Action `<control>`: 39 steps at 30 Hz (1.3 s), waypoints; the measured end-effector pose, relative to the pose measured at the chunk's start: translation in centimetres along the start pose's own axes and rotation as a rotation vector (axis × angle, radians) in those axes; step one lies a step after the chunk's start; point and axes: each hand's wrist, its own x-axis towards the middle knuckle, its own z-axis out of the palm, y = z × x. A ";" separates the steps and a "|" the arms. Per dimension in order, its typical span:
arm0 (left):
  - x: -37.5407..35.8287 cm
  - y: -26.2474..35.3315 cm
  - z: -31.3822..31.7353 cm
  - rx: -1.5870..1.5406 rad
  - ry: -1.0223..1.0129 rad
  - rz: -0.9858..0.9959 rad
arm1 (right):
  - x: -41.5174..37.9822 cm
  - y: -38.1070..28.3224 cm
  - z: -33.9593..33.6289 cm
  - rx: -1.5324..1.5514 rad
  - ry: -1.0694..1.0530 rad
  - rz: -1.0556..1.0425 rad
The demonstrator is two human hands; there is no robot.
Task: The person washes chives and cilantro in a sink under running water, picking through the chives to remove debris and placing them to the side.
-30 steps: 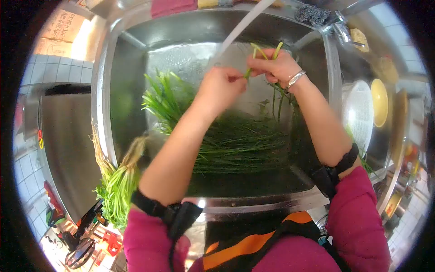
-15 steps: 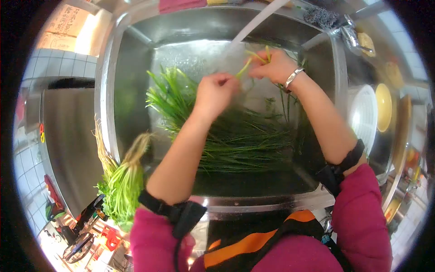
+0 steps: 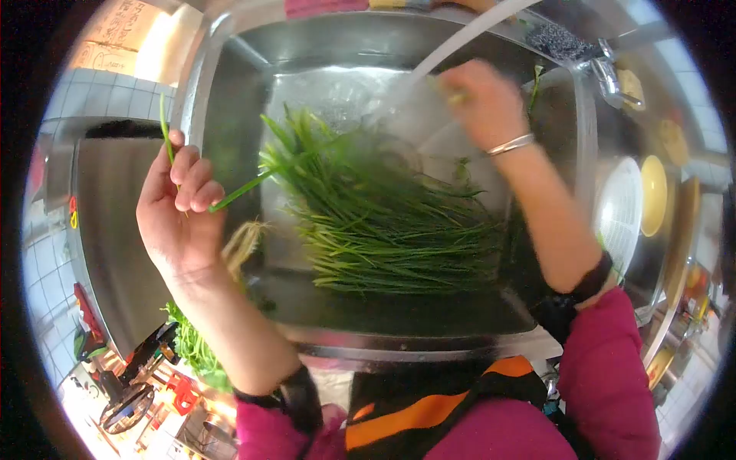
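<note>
1 green stalk is pinched in the left hand past the sink's left edge, right hand blurred, grip unclear; stalk likely dropped if fingers slacken.

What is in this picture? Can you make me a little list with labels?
Place: a steel sink with water running from the tap
Left hand: raised beside the sink, fingers closed on a thin green stalk
Right hand: blurred, under the water stream, pinching something yellowish
In the sink: a pile of green chives
Beside the sink, left: a bunch of greens with roots
Far right: a white colander
</note>
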 end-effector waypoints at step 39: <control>-3.9 -16.1 -4.6 2.246 -0.730 -0.247 | 0.8 -3.2 7.7 0.475 -0.510 0.007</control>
